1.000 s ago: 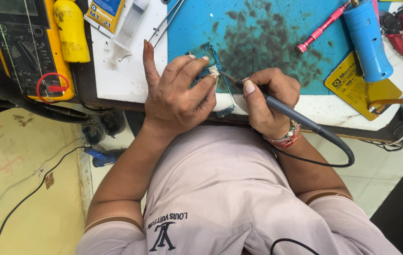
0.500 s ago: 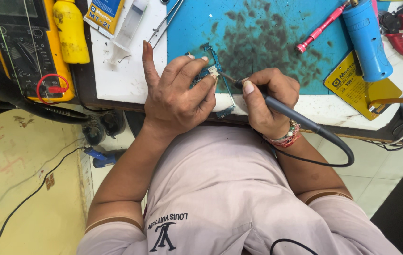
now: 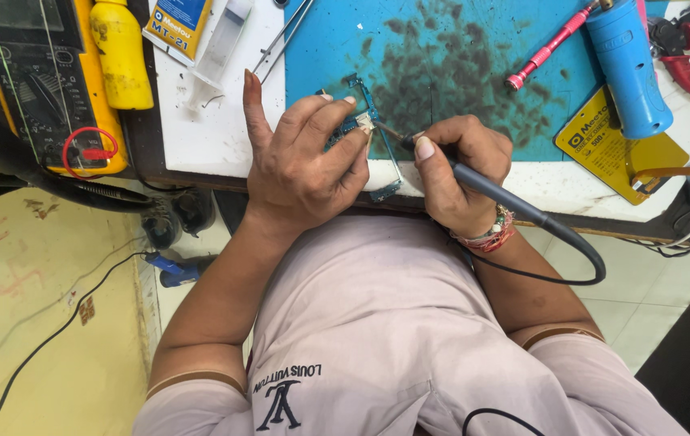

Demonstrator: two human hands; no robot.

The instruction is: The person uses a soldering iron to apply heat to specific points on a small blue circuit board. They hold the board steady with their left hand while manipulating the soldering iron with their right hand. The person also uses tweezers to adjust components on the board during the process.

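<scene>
My left hand [image 3: 300, 165] grips a small blue-green circuit board [image 3: 361, 121] at the near edge of the workbench, thumb stretched out to the left, fingers curled over the board. My right hand [image 3: 458, 169] holds a dark soldering iron [image 3: 490, 187] like a pen. Its tip touches the board just beside my left fingertips. The iron's black cable [image 3: 579, 258] loops down over my right forearm. Most of the board is hidden under my left fingers.
A stained blue work mat [image 3: 442, 56] covers the bench. On it lie a pink screwdriver [image 3: 543, 48] and a blue cylinder [image 3: 628, 69]. Red pliers [image 3: 684, 48] lie at the far right. Left are a yellow multimeter [image 3: 38, 81], a yellow bottle [image 3: 123, 52], tweezers [image 3: 284, 36] and a syringe [image 3: 216, 56].
</scene>
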